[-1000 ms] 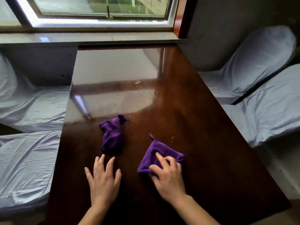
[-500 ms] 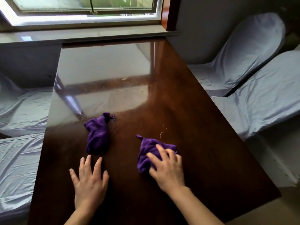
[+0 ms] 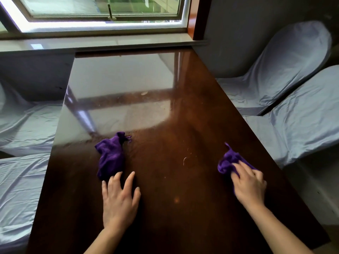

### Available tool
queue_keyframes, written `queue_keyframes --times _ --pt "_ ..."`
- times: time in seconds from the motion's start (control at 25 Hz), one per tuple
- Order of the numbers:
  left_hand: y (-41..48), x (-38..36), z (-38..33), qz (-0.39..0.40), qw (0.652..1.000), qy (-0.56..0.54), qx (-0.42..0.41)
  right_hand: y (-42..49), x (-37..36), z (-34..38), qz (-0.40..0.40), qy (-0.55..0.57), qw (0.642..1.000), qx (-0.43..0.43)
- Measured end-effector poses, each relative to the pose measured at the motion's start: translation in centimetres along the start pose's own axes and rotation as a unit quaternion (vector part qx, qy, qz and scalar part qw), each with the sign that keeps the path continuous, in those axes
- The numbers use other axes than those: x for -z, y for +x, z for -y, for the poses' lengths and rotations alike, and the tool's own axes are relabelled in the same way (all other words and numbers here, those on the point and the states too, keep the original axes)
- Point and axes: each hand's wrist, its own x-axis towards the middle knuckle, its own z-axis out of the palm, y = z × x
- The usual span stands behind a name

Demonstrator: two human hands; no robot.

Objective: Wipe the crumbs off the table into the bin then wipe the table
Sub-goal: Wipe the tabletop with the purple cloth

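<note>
Our right grip (image 3: pixel 249 182) — fingers flat — presses the purple cloth (image 3: pixel 227 162), bunched far-left of it, at the worktop (image 3: pixel 183 213) right edge; left grip (image 3: pixel 119 200) lies spread.

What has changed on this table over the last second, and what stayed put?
The right hand, pressing its purple cloth, slid it rightward toward the right edge of the table, away from the crumpled cloth. Nothing was grasped or released. The crumpled cloth and the left hand beside it stayed put.

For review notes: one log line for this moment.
right hand: presses purple cloth near table edge | left hand: flat on table | spare cloth: bunched
</note>
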Motion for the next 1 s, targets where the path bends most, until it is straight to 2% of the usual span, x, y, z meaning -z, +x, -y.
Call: queue_keyframes --times 0.08,0.2,0.32,0.48,0.56,0.64,0.72,0.8,0.88,1.0 --pt "0.0 -0.5 -0.2 -0.002 1.0 0.019 0.008 2.4 -1.5 4.2 0.017 0.048 0.999 0.002" --pt "0.0 -0.8 0.5 -0.007 1.0 0.022 0.006 0.9 -2.5 8.8 0.029 0.008 0.992 0.119" --pt "0.1 -0.8 0.5 -0.009 1.0 0.019 0.008 -5.6 -2.9 8.2 0.04 0.011 0.978 0.206" --pt "0.1 -1.0 0.6 -0.01 1.0 0.012 0.005 -10.3 -2.8 5.3 0.055 -0.01 0.933 0.356" --pt "0.2 -1.1 0.7 -0.014 1.0 0.012 0.004 -7.2 -2.2 4.6 0.04 -0.053 0.94 0.336" --pt "0.2 -1.2 0.7 -0.013 1.0 0.016 0.007 -2.9 -1.6 5.4 0.02 -0.073 0.972 0.221" --pt "0.3 -1.2 0.7 -0.013 1.0 0.022 0.009 0.8 -2.0 7.6 0.006 -0.032 0.994 0.1" --pt "0.3 -1.2 0.5 -0.013 1.0 0.023 0.011 2.7 -2.5 10.3 0.022 0.023 0.999 0.034" --pt "0.2 -1.0 0.6 -0.013 1.0 0.023 0.012 1.9 -2.7 12.1 0.04 0.038 0.995 0.079" --pt "0.2 -0.9 0.8 -0.009 1.0 0.022 0.01 -2.9 -3.2 11.8 0.063 -0.004 0.959 0.276"
